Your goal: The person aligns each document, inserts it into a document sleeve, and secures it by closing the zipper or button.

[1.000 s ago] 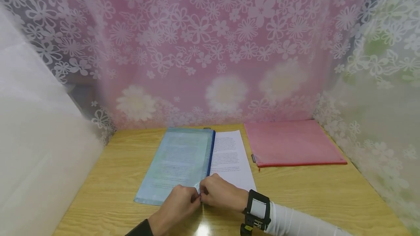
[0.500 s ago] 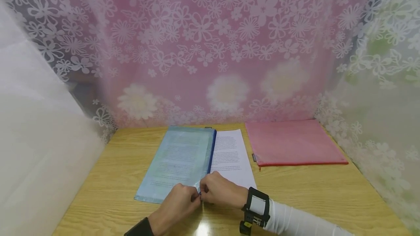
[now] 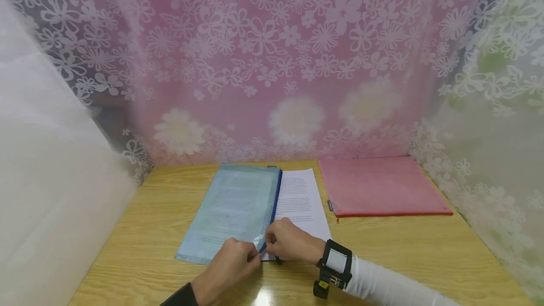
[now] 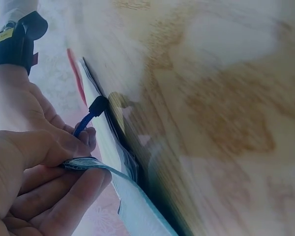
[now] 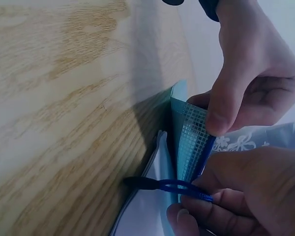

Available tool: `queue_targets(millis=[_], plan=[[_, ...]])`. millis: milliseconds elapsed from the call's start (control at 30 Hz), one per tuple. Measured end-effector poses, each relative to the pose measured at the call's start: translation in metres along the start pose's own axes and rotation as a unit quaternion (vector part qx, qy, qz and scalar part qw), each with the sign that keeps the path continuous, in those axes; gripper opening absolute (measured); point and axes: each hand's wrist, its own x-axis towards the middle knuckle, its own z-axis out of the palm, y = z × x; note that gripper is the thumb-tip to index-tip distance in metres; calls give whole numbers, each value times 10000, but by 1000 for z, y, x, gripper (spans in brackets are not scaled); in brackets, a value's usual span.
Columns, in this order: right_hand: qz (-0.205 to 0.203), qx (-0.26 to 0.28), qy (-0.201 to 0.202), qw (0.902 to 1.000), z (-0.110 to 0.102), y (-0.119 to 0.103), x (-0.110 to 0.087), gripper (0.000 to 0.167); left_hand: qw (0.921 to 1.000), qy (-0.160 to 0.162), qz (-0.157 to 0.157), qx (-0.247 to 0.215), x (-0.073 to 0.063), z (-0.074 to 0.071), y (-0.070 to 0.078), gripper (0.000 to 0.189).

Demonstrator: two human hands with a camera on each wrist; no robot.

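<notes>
A blue mesh zipper pouch [image 3: 229, 207] lies on the table, with printed text showing through it. My left hand [image 3: 229, 263] pinches its near right corner between thumb and fingers. Just beside it, my right hand [image 3: 295, 242] pinches the zipper pull [image 5: 174, 186], a blue cord loop with a black end, at the dark blue zipper edge [image 3: 277, 197]. The mesh corner [image 5: 192, 132] rises between both hands in the right wrist view. Printed sheets [image 3: 299, 197] lie along the pouch's right edge, partly covered by the pouch and my right hand.
A pink zipper pouch [image 3: 382, 185] with a red zipper lies at the back right of the wooden table [image 3: 140, 230]. A pink floral curtain [image 3: 276, 60] hangs behind, with pale sheets at both sides.
My right hand has moved slightly away from my left hand, up along the zipper edge. The pull's dark end now shows beneath it. My left hand stays at the corner.
</notes>
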Motion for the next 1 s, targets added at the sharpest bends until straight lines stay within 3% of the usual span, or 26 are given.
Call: queue_targets(millis=[200, 467, 1000], plan=[[108, -62, -42, 9999, -1, 4, 1, 23, 9999, -77, -112, -29, -1, -1, 1, 19], [142, -279, 164, 9994, -4, 7, 3, 24, 9996, 254, -69, -117, -3, 0, -2, 17], [-13, -610, 442, 9972, -5, 16, 10, 28, 9988, 344, -50, -331, -9, -4, -3, 13]])
